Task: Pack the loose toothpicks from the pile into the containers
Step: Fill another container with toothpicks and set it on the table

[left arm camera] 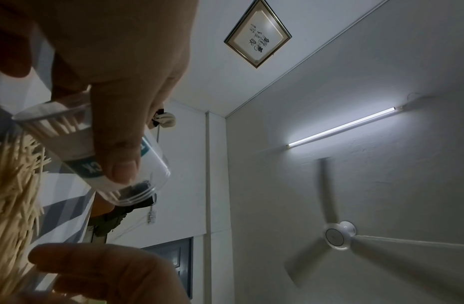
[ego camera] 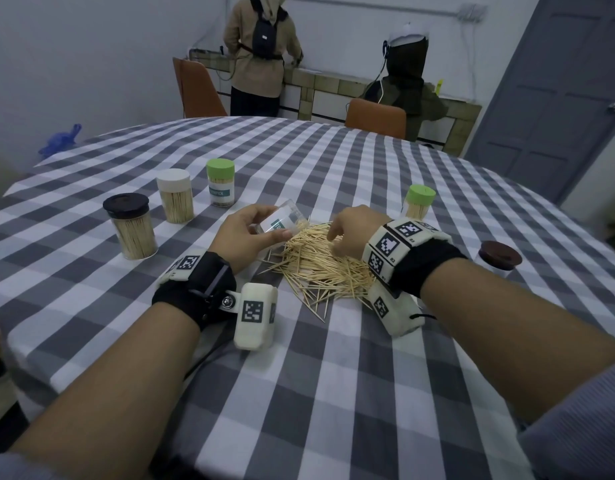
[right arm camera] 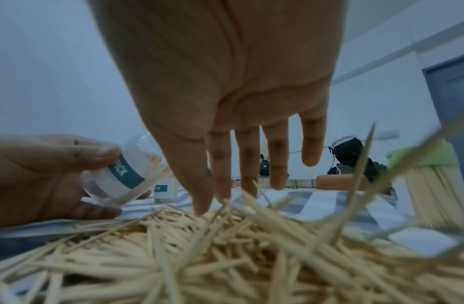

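Five capped containers stand around the pile of loose toothpicks [ego camera: 319,265] on the checked tablecloth [ego camera: 333,393]: a black-lidded jar [ego camera: 131,226], a white-lidded jar [ego camera: 175,195] and a green-lidded jar [ego camera: 221,182] left of and beyond the pile, a second green-lidded jar [ego camera: 418,202] just past its right edge, and a brown-lidded jar [ego camera: 500,259] well to its right. The left hand [ego camera: 243,233] curls thumb and fingers round a clear open container [ego camera: 283,220], tipped on its side with its mouth at the pile's left edge; a few toothpicks lie inside. The right hand [ego camera: 351,233] reaches down into the pile's top, thumb [right arm camera: 199,185] and forefinger tips close together among the sticks, possibly pinching some, though the blur hides it.
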